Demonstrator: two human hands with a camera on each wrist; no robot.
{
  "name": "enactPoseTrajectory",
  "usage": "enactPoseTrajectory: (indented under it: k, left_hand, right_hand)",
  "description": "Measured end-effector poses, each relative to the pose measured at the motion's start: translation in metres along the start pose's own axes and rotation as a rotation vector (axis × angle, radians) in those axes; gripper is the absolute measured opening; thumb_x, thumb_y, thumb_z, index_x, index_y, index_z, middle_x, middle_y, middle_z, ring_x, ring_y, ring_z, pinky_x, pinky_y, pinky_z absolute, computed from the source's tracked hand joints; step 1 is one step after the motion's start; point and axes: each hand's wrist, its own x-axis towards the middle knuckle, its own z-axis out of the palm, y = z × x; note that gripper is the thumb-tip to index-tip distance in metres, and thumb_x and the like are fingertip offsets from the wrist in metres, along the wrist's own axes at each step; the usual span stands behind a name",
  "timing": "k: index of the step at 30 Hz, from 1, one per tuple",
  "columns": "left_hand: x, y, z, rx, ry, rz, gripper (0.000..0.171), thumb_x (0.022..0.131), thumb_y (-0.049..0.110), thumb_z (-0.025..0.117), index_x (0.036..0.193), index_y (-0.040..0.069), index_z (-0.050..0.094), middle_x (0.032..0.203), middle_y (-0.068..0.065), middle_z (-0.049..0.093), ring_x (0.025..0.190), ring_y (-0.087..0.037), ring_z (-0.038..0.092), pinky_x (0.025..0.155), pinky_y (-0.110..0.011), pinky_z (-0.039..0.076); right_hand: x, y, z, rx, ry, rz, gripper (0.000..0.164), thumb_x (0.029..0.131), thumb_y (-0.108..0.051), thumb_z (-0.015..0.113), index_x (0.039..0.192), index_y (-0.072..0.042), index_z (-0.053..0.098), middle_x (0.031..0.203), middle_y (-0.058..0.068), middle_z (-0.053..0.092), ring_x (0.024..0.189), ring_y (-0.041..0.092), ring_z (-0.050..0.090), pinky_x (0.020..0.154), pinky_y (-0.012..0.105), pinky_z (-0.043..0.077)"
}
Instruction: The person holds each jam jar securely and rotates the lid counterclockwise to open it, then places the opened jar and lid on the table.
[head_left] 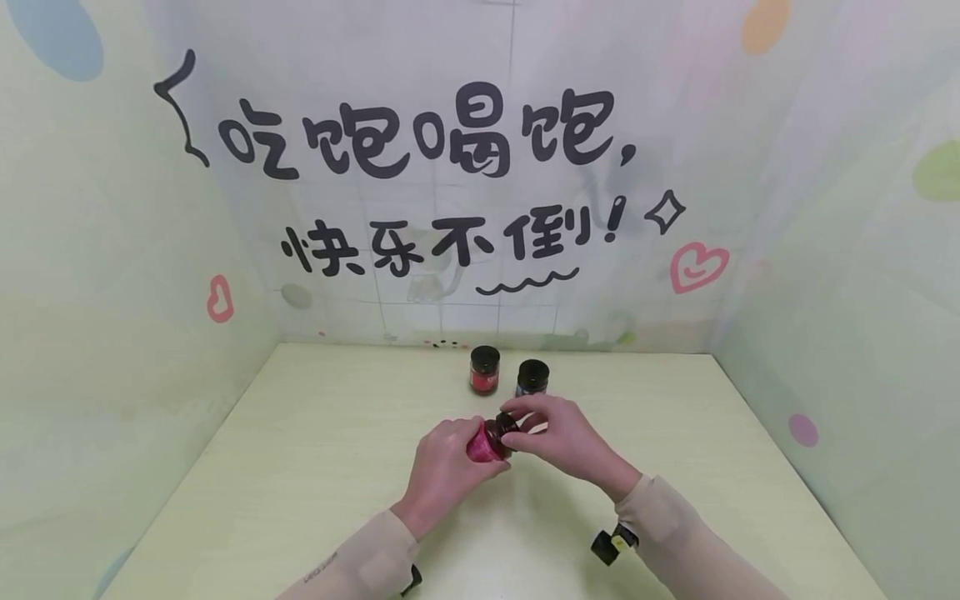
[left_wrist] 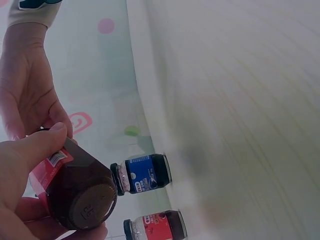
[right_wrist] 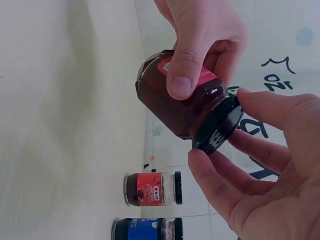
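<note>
Just below the centre of the head view, the left hand is wrapped round the body of a dark jar, with its thumb laid along one side and its fingers curled about the other. The right hand pinches the rim of the black lid between thumb and fingertips. The jar is tilted, its lid toward the upper right of that frame, and in the left wrist view its base, at lower left, looks clear of the table. The lid sits at the neck, but whether it is loosened cannot be told. If it is loose, the slant could let the contents, which look dark through the glass, run out over the fingers. The faceted body looks smooth, so a hard twist against a slack left grip might make it slip round or drop; the lid, held only at its edge, could likewise escape the fingertips. Above the hands in the head view stand a red-labelled jar and, to its right, a blue-labelled jar partly hidden by the right hand; an outward swing of those knuckles could knock the nearer one over
</note>
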Motion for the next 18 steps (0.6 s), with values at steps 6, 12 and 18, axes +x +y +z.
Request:
enactPoseTrajectory:
  k: [6, 12, 18]
  left_hand:
    - [-0.0003, -0.0013, 0.0008, 0.001, 0.008, 0.017, 0.045, 0.068, 0.043, 0.093, 0.097, 0.017, 0.069, 0.085, 0.003, 0.069, 0.08, -0.013, 0.059, 0.068, -0.031, 0.053]
    - [-0.0017, -0.0018, 0.0008, 0.0, 0.02, 0.031, 0.045, 0.068, 0.045, 0.093, 0.096, 0.019, 0.069, 0.085, 0.005, 0.069, 0.08, -0.012, 0.059, 0.069, -0.03, 0.053]
    - [-0.0016, -0.004, 0.0031, -0.026, 0.029, 0.031, 0.044, 0.067, 0.042, 0.094, 0.093, 0.02, 0.066, 0.085, 0.006, 0.068, 0.081, -0.012, 0.059, 0.069, -0.031, 0.053]
  right_hand:
    - [-0.0007, 0.002, -0.0005, 0.029, -0.008, -0.019, 0.041, 0.088, -0.029, 0.081, 0.124, -0.016, 0.069, 0.115, -0.006, 0.067, 0.093, 0.014, 0.068, 0.072, 0.03, 0.058]
    - [-0.0006, 0.0033, -0.0004, 0.044, -0.023, -0.051, 0.04, 0.087, -0.024, 0.081, 0.124, -0.016, 0.068, 0.116, -0.004, 0.065, 0.095, 0.015, 0.067, 0.079, 0.028, 0.057]
    - [-0.0004, 0.0047, -0.0004, 0.074, -0.035, -0.074, 0.039, 0.086, -0.017, 0.082, 0.123, -0.016, 0.068, 0.115, -0.002, 0.064, 0.097, 0.02, 0.066, 0.083, 0.028, 0.056]
